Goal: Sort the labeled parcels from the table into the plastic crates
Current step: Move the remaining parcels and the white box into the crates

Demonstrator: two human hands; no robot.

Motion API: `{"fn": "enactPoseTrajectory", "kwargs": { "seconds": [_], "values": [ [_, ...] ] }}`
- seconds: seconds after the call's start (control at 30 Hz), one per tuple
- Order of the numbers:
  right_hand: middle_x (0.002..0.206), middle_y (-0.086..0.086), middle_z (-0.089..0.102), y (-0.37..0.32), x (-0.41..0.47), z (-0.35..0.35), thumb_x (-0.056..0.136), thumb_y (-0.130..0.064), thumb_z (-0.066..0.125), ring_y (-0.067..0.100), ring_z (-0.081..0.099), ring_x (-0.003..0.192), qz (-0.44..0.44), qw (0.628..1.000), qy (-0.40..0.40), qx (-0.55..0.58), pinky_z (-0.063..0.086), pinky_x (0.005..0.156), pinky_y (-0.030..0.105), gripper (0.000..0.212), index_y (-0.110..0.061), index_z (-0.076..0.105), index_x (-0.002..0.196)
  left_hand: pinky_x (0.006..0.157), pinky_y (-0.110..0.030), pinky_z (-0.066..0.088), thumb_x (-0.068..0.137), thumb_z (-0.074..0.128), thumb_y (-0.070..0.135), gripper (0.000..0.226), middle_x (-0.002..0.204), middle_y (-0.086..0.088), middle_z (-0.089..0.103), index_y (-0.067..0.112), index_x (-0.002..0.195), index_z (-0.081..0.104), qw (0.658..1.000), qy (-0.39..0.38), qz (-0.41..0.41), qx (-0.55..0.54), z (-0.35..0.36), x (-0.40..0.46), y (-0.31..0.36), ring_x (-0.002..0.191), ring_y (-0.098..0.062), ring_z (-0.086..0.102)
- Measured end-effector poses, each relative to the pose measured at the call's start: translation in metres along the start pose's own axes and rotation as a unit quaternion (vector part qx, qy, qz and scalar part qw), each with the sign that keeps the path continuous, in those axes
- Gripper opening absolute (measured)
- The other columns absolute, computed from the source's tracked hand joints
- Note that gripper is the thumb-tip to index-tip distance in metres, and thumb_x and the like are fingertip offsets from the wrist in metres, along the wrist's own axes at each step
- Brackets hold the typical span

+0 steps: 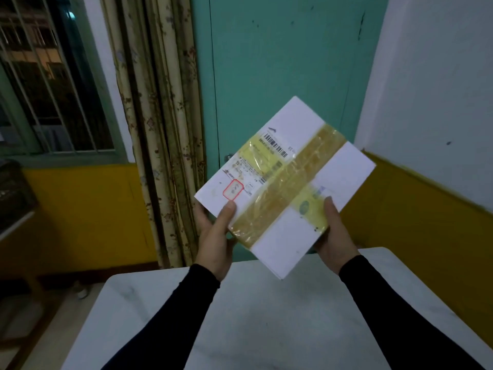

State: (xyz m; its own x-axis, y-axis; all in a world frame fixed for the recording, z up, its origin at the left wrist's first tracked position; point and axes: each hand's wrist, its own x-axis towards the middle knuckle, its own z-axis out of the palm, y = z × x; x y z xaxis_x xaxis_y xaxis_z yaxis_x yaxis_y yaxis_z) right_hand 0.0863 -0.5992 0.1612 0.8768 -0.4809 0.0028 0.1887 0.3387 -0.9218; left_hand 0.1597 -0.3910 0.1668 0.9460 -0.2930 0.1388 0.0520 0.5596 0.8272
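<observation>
A flat white parcel [290, 231] is held up in the air above the far edge of the table, tilted with one corner up. A wide band of yellowish tape crosses it, and a shipping label with a barcode and a red-outlined stamp sits on its upper left part. My left hand [216, 236] grips its lower left edge, thumb on top just under the red stamp. My right hand [333, 236] grips the lower right edge, thumb on the face and fingers underneath. No crates are in view.
A white marble-patterned table [240, 329] fills the bottom of the view. Behind it stand a teal door [280, 62], a floral curtain [160, 129] and a barred window [48, 89] at the left. Dark furniture [13, 198] sits at the far left edge.
</observation>
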Motion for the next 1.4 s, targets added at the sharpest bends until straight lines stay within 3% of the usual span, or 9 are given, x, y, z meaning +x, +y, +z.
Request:
{"fn": "enactPoseTrajectory", "kwargs": {
  "seconds": [0.1, 0.27, 0.4, 0.53, 0.87, 1.0, 1.17, 1.3, 1.4],
  "values": [
    [0.132, 0.012, 0.062, -0.010, 0.005, 0.001, 0.073, -0.057, 0.069, 0.031, 0.062, 0.110, -0.019, 0.999, 0.027, 0.037, 0.057, 0.062, 0.031, 0.085, -0.017, 0.047, 0.144, 0.104, -0.054, 0.043, 0.071, 0.081, 0.033, 0.085, 0.131, 0.000, 0.063, 0.038, 0.143, 0.035, 0.998, -0.039, -0.027, 0.046, -0.012, 0.002, -0.001, 0.119, -0.026, 0.062],
    [0.099, 0.011, 0.074, -0.034, 0.009, -0.012, 0.082, -0.042, 0.063, 0.027, 0.071, 0.080, -0.011, 0.999, 0.000, 0.036, 0.058, 0.071, 0.041, 0.040, -0.016, 0.068, 0.113, 0.113, -0.057, 0.031, 0.075, 0.075, 0.054, 0.088, 0.139, -0.001, 0.056, 0.050, 0.146, 0.024, 0.981, -0.067, -0.063, 0.171, -0.039, 0.015, 0.022, 0.127, -0.025, 0.053],
    [0.110, 0.016, 0.071, -0.035, 0.011, -0.008, 0.065, -0.047, 0.079, 0.028, 0.072, 0.082, 0.000, 1.000, -0.031, -0.005, 0.059, 0.066, 0.040, 0.080, -0.010, 0.057, 0.133, 0.111, -0.053, 0.035, 0.070, 0.076, 0.058, 0.075, 0.134, 0.002, 0.060, 0.056, 0.136, 0.040, 0.963, -0.124, -0.061, 0.230, -0.035, 0.020, 0.033, 0.124, -0.023, 0.057],
    [0.091, 0.010, 0.074, -0.034, 0.011, -0.002, 0.078, -0.034, 0.064, 0.024, 0.072, 0.072, 0.011, 0.998, -0.055, -0.002, 0.058, 0.060, 0.034, 0.062, -0.006, 0.055, 0.132, 0.104, -0.053, 0.044, 0.081, 0.069, 0.039, 0.073, 0.123, -0.006, 0.068, 0.034, 0.146, 0.038, 0.965, -0.150, -0.071, 0.203, -0.029, 0.021, 0.034, 0.112, -0.027, 0.066],
    [0.104, 0.015, 0.071, -0.031, 0.016, -0.001, 0.080, -0.035, 0.065, 0.028, 0.072, 0.079, 0.018, 0.998, -0.057, -0.015, 0.059, 0.068, 0.039, 0.068, -0.004, 0.050, 0.138, 0.105, -0.056, 0.043, 0.082, 0.068, 0.037, 0.063, 0.121, -0.004, 0.069, 0.037, 0.141, 0.045, 0.967, -0.141, -0.070, 0.199, -0.033, 0.023, 0.034, 0.113, -0.029, 0.065],
    [0.106, 0.017, 0.070, -0.030, 0.017, 0.001, 0.078, -0.037, 0.065, 0.029, 0.071, 0.079, 0.026, 0.997, -0.067, -0.006, 0.060, 0.069, 0.040, 0.068, -0.004, 0.052, 0.137, 0.103, -0.054, 0.045, 0.083, 0.067, 0.038, 0.061, 0.120, -0.004, 0.070, 0.035, 0.140, 0.046, 0.969, -0.132, -0.065, 0.198, -0.029, 0.020, 0.035, 0.111, -0.028, 0.066],
    [0.090, 0.011, 0.073, -0.025, 0.016, 0.009, 0.095, -0.038, 0.053, 0.024, 0.071, 0.069, 0.056, 0.994, -0.091, 0.004, 0.060, 0.062, 0.034, 0.036, -0.010, 0.060, 0.118, 0.091, -0.049, 0.054, 0.093, 0.062, 0.033, 0.045, 0.120, -0.009, 0.069, 0.029, 0.136, 0.051, 0.981, -0.086, -0.043, 0.169, -0.026, 0.009, 0.040, 0.107, -0.033, 0.067],
    [0.090, 0.009, 0.074, -0.011, 0.013, 0.028, 0.095, -0.048, 0.049, 0.022, 0.071, 0.071, 0.083, 0.987, -0.134, 0.002, 0.058, 0.069, 0.036, 0.040, -0.015, 0.065, 0.109, 0.081, -0.044, 0.058, 0.096, 0.057, 0.030, 0.033, 0.113, -0.012, 0.071, 0.020, 0.127, 0.057, 0.985, -0.011, -0.016, 0.174, -0.034, -0.015, 0.053, 0.096, -0.032, 0.070],
    [0.096, 0.007, 0.074, 0.013, 0.009, 0.050, 0.096, -0.048, 0.046, 0.020, 0.072, 0.075, 0.102, 0.977, -0.186, -0.010, 0.058, 0.070, 0.033, 0.045, -0.015, 0.065, 0.119, 0.076, -0.041, 0.058, 0.096, 0.057, 0.029, 0.030, 0.109, -0.015, 0.071, 0.015, 0.122, 0.058, 0.985, 0.059, -0.004, 0.163, -0.054, -0.040, 0.067, 0.090, -0.030, 0.070]
  ]
}}
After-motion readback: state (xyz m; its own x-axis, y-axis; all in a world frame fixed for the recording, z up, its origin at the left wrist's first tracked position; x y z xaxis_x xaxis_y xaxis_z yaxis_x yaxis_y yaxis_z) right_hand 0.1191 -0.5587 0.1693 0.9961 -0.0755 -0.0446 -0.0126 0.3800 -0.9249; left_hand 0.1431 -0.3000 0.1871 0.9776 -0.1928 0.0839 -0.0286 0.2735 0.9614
